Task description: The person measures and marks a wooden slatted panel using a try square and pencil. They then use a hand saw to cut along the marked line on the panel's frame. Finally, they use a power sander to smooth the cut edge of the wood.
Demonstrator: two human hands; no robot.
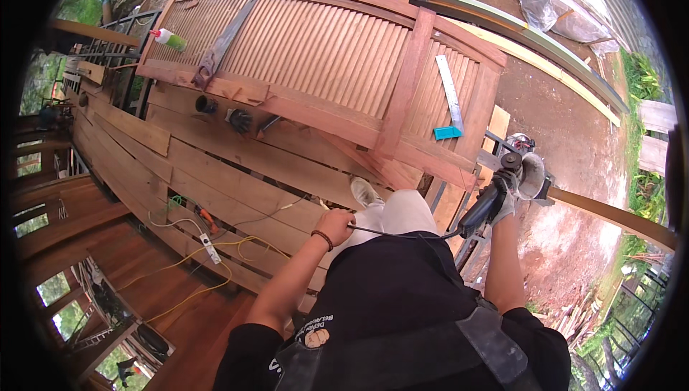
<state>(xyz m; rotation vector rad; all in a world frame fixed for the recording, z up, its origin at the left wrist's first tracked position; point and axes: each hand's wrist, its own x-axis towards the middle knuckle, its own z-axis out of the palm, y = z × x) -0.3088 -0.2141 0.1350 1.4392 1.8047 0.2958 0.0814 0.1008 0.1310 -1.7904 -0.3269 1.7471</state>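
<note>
My left hand [333, 227], with a beaded bracelet at its wrist, is closed around a black power cord [387, 234]. The cord runs across my lap to the rear of a black angle grinder [482, 209]. That tool is in my right hand [505, 196], which wears a pale work glove and wraps around its body. A pale, rounded disc or guard [532, 175] shows beside the grinder's head, beyond the hand. In front of me lies a louvered wooden door panel [316, 53]. On it rest a try square [450, 100] with a teal handle, a handsaw [228, 40] and a red-capped bottle [169, 39].
A white power strip [209, 248], yellow cord [188, 257] and an orange-and-black tool [208, 221] lie on the plank floor at left. A dark glove [238, 119] and black cup [206, 104] sit by the panel's near edge. A beam [610, 211] extends right.
</note>
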